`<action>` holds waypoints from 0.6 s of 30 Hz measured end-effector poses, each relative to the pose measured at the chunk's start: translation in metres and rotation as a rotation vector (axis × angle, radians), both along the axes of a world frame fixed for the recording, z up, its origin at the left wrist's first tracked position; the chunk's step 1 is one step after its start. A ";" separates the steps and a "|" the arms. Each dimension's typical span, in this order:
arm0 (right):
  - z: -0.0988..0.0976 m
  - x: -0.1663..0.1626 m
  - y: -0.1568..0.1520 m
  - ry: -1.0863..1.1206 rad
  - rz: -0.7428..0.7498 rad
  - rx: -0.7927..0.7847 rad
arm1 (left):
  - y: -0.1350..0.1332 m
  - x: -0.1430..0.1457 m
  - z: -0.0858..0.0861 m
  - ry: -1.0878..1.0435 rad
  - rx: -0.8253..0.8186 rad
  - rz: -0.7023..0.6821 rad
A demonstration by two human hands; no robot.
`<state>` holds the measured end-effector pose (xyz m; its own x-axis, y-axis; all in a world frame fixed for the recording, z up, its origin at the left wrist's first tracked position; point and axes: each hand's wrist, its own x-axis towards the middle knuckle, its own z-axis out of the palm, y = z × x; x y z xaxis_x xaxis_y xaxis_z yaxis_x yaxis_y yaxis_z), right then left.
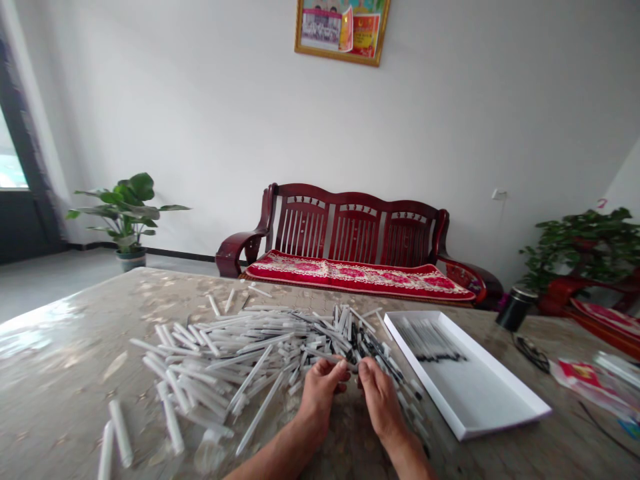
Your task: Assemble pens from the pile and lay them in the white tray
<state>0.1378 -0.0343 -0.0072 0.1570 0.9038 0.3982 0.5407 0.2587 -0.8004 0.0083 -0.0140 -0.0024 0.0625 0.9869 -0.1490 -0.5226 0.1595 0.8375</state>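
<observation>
Tubes point(200, 388), pale and slim, lie in a loose heap left of the white tray point(493, 393), with dark pen parts point(356, 333) mixed in on the side nearest it. Also left of the tray, the left hand point(321, 388) and the right hand point(379, 395) are close together, fingertips of both pinched on a slim piece point(352, 367) (mostly covered by the fingers). Inside the tray, toward its far end, clear pens point(430, 337) with black ends lie side by side. Right of the tray are a black cylinder point(517, 309) and a red packet point(580, 373), its yellow marks too blurred to read. High beyond the tray, a gold-framed picture point(327, 28) shows a group photo and red-and-yellow sheets, their print too small to make out.
</observation>
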 end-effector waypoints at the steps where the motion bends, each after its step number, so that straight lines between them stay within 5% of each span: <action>1: 0.000 0.000 0.000 -0.004 0.007 0.011 | 0.000 0.000 0.000 0.001 0.002 -0.001; 18: 0.001 0.001 0.003 0.185 0.006 -0.068 | -0.003 0.006 0.000 0.035 0.114 -0.014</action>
